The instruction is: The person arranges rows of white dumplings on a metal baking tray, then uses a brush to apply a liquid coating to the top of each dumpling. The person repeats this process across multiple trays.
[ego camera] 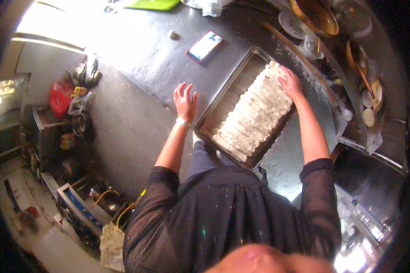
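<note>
A deep rectangular metal tray [224, 89] lies tilted across the view in front of me, its near corner close to my waist. Along its right part runs a row of pale, floury dough strips [256, 114], packed side by side; bare metal shows on the left part. My right hand [291, 83] rests at the far right end of the row, fingers against the dough and its far side partly hidden. To the left of the tray, my left hand [185, 100] is raised with its fingers apart and nothing in it.
Beyond the tray, a phone [205, 46] with a lit screen lies on the dark worktop [140, 51] near a small pale lump [172, 34]. A wooden strip [300, 61] edges the right side, with bowls [316, 17] and utensils past it. A red bag [60, 99] sits at left.
</note>
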The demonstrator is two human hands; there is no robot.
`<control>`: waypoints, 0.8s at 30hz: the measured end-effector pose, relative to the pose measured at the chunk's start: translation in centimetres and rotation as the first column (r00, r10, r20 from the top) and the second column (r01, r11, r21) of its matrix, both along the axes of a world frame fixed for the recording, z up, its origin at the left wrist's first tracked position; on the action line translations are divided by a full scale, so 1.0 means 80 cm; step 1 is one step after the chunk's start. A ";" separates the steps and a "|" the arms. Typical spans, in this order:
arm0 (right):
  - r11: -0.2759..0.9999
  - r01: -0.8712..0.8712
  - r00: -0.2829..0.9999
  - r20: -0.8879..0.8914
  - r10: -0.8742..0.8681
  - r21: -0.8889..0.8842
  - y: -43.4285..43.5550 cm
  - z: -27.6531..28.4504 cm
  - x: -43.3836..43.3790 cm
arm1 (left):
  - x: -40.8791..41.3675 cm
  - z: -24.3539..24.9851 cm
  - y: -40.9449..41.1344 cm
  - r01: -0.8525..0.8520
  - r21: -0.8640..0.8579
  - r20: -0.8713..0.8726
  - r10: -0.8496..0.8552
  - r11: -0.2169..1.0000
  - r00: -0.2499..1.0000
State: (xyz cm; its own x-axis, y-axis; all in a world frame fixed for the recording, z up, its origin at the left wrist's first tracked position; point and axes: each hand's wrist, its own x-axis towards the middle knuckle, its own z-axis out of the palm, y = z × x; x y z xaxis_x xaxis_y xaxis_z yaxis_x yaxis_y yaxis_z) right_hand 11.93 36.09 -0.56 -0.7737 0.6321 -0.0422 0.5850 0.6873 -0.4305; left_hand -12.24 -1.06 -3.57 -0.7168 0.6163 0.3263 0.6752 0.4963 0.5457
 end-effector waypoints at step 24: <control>0.599 0.800 0.587 -0.155 -0.795 -0.043 -0.338 -0.002 0.259 | -0.371 -0.023 0.194 -0.036 -0.449 -0.079 0.000 0.893 0.997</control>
